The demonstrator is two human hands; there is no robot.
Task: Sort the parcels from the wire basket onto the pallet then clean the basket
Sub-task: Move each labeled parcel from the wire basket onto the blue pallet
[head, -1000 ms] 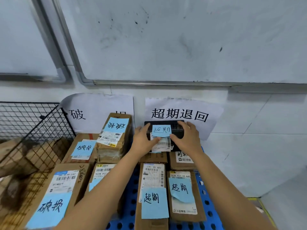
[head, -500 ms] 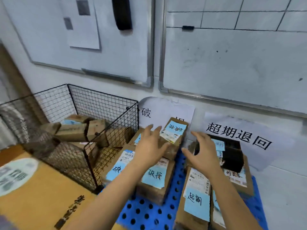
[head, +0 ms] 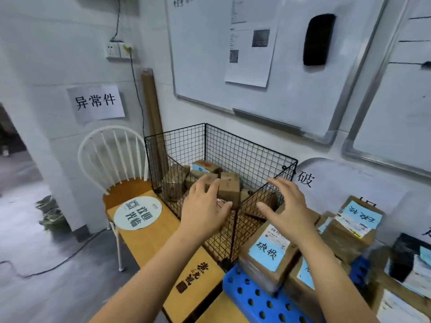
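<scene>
Over the wire basket (head: 245, 155), left hand (head: 203, 210) and right hand (head: 286, 210) hover apart, fingers spread, holding nothing; cardboard parcels (head: 229, 186) lie just beyond their fingertips.

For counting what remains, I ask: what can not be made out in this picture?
Head view:
- Basket parcels: left hand and mesh hide some; count unclear.
- Pallet: cut by bottom edge, covered by boxes.
- Whiteboard paper: print blurred, too small.

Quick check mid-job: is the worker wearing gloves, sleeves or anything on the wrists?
No. The left hand and right hand are bare: no gloves, rings or watch. Both forearms are uncovered to the frame edge; no sleeve shows.
</scene>
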